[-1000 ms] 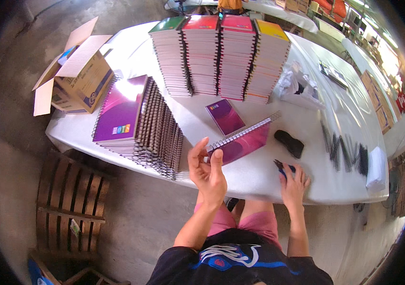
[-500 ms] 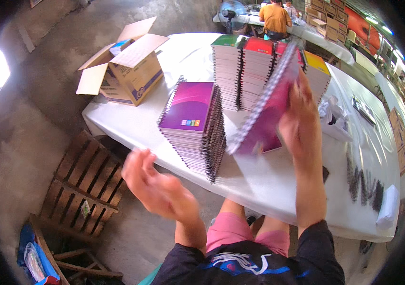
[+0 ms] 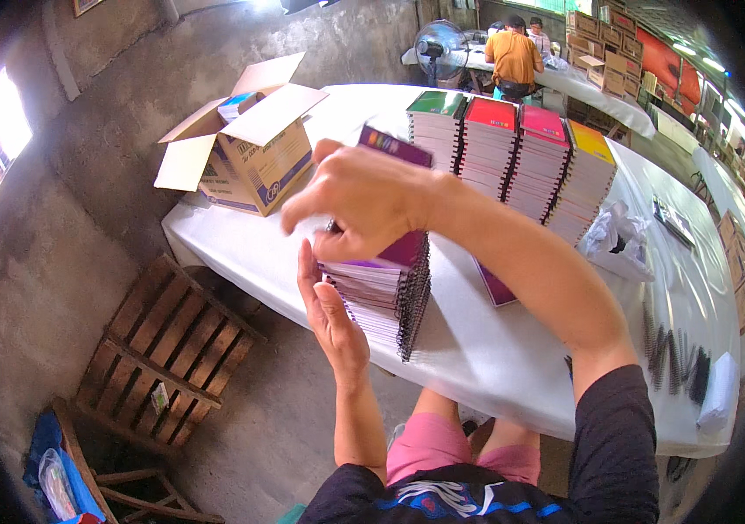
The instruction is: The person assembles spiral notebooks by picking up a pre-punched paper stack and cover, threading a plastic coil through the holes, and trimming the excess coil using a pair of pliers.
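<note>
Both hands at the stack of purple spiral notebooks (image 3: 387,293), near edge of the white table (image 3: 512,349).

Far left: wooden pallet (image 3: 158,349) on the floor; open cardboard box (image 3: 246,148) on the table's left end. Left hand (image 3: 330,316) flat and open, fingers together, pressed to the stack's near side. Right hand (image 3: 363,196) lies over the stack's top, fingers curled onto the top purple notebook (image 3: 394,144); cannot tell whether it pinches. Right of stack: loose purple notebook (image 3: 496,288), four tall notebook stacks (image 3: 512,157), black spiral coils (image 3: 673,358).
</note>
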{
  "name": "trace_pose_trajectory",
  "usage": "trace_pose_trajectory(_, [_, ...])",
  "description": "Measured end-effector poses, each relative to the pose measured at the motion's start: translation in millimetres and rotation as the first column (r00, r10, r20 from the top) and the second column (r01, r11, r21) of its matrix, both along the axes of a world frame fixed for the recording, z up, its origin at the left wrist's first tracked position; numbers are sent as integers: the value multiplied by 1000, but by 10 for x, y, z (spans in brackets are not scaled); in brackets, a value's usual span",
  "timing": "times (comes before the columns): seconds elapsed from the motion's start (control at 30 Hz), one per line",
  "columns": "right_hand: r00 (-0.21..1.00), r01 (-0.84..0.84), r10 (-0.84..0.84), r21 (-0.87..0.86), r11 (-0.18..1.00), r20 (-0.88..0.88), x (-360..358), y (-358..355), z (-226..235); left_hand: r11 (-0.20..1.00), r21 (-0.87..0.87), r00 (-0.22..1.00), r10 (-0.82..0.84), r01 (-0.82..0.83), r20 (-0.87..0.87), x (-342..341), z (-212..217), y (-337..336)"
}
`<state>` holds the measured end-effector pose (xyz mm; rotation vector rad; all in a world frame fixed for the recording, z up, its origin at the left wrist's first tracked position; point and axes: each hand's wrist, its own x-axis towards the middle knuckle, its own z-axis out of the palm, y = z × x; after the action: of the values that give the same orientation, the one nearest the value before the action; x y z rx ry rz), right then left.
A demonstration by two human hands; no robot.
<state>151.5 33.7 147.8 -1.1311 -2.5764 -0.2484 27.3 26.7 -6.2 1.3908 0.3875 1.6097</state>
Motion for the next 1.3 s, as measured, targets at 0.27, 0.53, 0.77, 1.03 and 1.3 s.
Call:
trace_pose_trajectory(0.27, [747,366,-367,-118,923,-555,758,279,-731,978,106,977,191,-180,-97,145,-1,91])
trace_pose_trajectory(0.53, [396,167,-261,-210,963,-880,635,89,-1062,960,128,968,253,-250,-6,221,-44,200])
trace_pose_trajectory(0.77, [269,374,-318,-205,905,-909,780,43,-1328,908,67,907,418,-415,-52,91,-103,157])
trace_pose_trajectory(1.03, [-177,802,-984,-579,-146,4,1841,-1151,-2892,797,342,848,364,-498,387,-113,-13,-568])
trace_pose_trajectory(1.3, [-127,795,-857,-568,213,-499,1700,-1858,-2702,774,563,946,-139,288,-293,455,-335,-1069])
